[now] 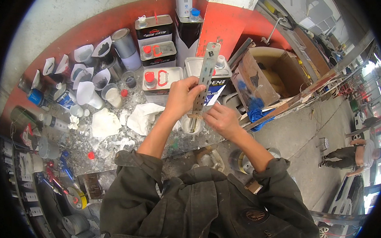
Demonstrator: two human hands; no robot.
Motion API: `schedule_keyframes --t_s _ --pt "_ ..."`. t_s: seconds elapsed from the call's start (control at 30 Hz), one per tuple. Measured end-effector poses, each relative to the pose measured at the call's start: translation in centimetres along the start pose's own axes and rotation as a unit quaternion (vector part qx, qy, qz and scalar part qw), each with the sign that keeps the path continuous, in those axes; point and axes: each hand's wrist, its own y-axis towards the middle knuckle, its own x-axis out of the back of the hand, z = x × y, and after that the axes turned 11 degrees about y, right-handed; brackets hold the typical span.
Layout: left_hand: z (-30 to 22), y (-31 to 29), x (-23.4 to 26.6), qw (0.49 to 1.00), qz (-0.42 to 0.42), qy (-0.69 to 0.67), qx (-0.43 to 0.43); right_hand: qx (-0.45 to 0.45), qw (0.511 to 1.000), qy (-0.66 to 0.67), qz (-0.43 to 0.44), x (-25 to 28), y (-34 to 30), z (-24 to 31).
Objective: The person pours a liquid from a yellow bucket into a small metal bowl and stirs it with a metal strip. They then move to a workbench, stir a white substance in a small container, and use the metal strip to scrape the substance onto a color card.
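Left hand [182, 96]: raised over the tabletop [79, 154], clamped with thumb and fingers on the perforated metal strip [205, 71], partway along its length.
Right hand [223, 121]: set lower, just right of the strip's lower part; curled at the fingers and turned toward the strip; impossible to tell whether gripping it, touching it or only beside it.
Metal strip position: held nearly upright in front of the tins, leaning slightly right at the top; reaching down into or just over the white cup [185, 127], hard to tell which.
White cup: placed near the front edge of the tabletop, partly hidden by the strip and the right hand.
Behind the hands: lined up with a red-capped tin [162, 82] and, to its right, a blue and white tin [213, 93].
Left on tabletop: strewn with crumpled white paper [146, 117]; crowded farther back with white paper cones [87, 94].
Right side: occupied by an open cardboard box [253, 73], with a blue cloth [257, 112] hanging near its front.
Far right: shared with another person [357, 156], well apart.
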Motion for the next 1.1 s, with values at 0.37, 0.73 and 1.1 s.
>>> schedule_keyframes --t_s 0.37,0.73,1.1 --pt "-0.1 0.0 0.3 0.999 0.0 -0.035 0.005 0.013 1.0 -0.007 -0.005 1.8 0.8 1.0" --pt "-0.6 0.0 0.6 1.0 -0.016 -0.004 -0.004 0.024 1.0 0.005 -0.006 1.2 0.1 1.0" --pt "-1.1 0.5 1.5 1.0 -0.019 -0.008 -0.009 0.049 0.998 0.015 0.034 -0.7 -1.4 1.3"
